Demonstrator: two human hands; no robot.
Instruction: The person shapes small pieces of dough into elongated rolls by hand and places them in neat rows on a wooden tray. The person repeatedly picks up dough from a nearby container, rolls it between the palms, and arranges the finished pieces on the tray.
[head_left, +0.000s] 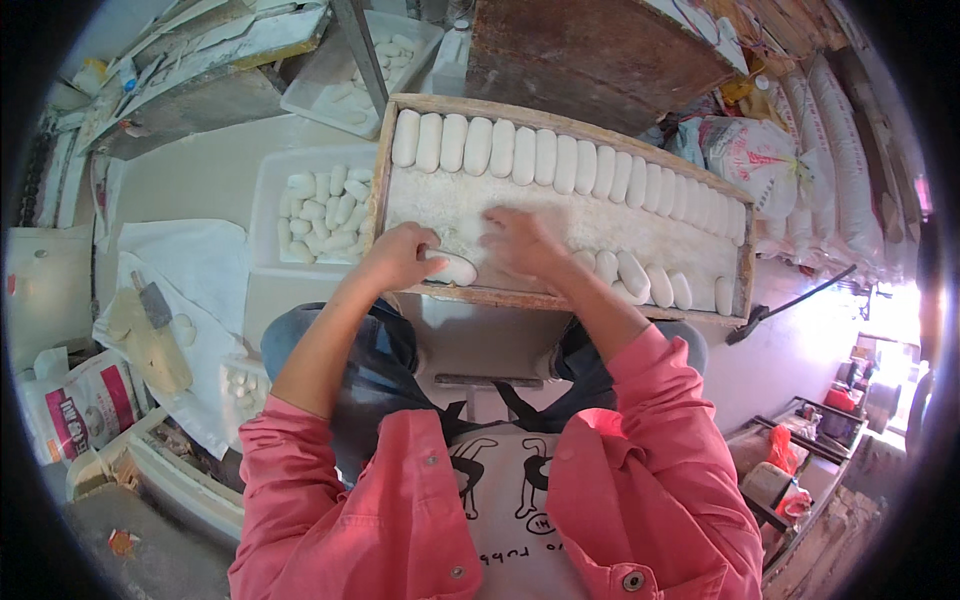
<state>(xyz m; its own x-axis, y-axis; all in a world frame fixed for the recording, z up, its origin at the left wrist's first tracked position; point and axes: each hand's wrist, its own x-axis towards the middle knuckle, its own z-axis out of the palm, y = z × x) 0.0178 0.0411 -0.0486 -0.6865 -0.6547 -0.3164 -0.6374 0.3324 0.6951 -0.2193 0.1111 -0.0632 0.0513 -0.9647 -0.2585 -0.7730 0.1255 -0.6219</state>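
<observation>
A long wooden tray (487, 294) with a floured bottom lies across in front of my knees. White oblong dough pieces (478, 146) stand side by side in a row along its far edge. At the tray's near left, my left hand (409, 259) has thumb and fingers at the end of one dough piece (454, 270); whether it grips the piece is unclear. My right hand (517, 236), blurred, is over the middle of the tray with its fingers spread. Right of that wrist, several more dough pieces (634, 276) lie loosely near the close edge, one resting over others.
Left of the tray stands a white plastic bin (266, 217) of dough pieces, with another bin (300, 101) behind it. A white cloth (202, 262) lies farther left. Full sacks (832, 157) are stacked at the back right. A dark-handled tool (795, 300) is near the tray's right corner.
</observation>
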